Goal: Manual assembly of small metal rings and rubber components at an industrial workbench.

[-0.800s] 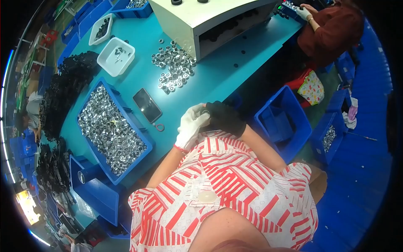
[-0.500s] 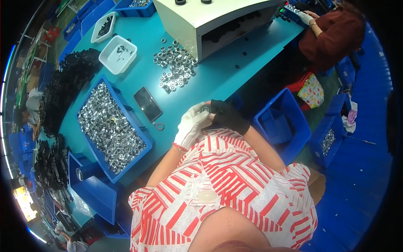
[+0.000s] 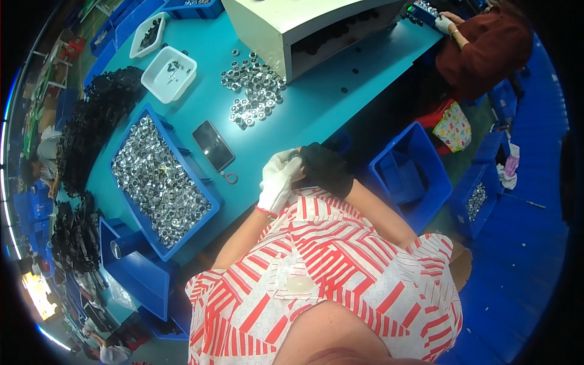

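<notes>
My left hand [image 3: 277,180] wears a white glove and my right hand [image 3: 325,169] a black glove. The two hands meet at the front edge of the teal table [image 3: 340,91], fingers closed together around a small ring-shaped metal part [image 3: 296,156] that is mostly hidden between them. Several loose shiny metal rings [image 3: 252,91] lie in a pile on the table beyond the hands. A blue bin [image 3: 159,180] full of the same shiny parts stands to the left.
A dark phone [image 3: 213,145] and a small key ring [image 3: 230,177] lie left of the hands. A cream machine housing [image 3: 292,24] stands at the back. White trays [image 3: 169,73], black parts heaps [image 3: 97,121] and blue floor bins [image 3: 410,173] surround. Another person [image 3: 486,45] works far right.
Both hands have stayed together at the table edge, shifting slightly; the black glove now covers less of the white one. The view moved a little.
</notes>
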A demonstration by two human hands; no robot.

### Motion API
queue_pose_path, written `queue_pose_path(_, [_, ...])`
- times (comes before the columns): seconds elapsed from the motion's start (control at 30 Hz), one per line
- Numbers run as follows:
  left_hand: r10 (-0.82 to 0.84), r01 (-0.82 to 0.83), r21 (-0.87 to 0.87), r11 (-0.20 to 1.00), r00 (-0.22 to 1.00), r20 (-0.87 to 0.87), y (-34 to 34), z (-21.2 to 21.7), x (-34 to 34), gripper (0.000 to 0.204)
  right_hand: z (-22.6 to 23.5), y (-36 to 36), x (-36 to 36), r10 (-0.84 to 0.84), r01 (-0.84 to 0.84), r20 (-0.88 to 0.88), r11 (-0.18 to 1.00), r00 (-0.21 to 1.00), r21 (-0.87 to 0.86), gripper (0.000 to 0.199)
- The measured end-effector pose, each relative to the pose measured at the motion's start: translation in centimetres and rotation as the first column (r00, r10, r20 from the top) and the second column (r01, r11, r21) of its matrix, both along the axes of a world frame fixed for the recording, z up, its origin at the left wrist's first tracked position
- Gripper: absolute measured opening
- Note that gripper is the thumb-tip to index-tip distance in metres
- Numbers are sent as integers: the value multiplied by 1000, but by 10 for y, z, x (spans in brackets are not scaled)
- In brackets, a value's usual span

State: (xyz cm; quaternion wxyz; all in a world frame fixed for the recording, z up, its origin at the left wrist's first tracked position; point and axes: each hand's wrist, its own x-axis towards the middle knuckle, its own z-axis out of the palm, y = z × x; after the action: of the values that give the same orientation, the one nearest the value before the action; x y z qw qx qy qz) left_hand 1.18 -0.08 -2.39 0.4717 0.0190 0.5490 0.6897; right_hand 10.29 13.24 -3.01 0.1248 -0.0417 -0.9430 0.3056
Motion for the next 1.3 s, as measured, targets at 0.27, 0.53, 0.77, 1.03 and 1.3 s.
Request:
queue_pose_path(0.27, [-121, 123, 93, 988, 992, -24, -7, 10, -8, 37, 28, 10, -1, 123, -102, 95, 973, 988, -206, 39])
queue_pose_path(0.53, [-22, -37, 222, 974, 966, 257, -7, 23, -6, 34, 13, 1, -1, -8, -10, -54, 944, 998, -331, 41])
queue_pose_path(0.77, [62, -65, 40, 997, 995, 83, -4, 10, 8, 33, 4, -3, -2, 26, -31, -173, 999, 985, -26, 44])
queue_pose_path(1.03, [71, -72, 19, 997, 997, 32, -7, 15, 7, 35, 14, -6, -1, -38, 35, -21, 989, 999, -142, 45])
queue_pose_path(1.3, [20, -41, 105, 994, 982, 190, -9, 23, -1, 36, 23, 6, -3, 108, -82, 32, 894, 994, -441, 49])
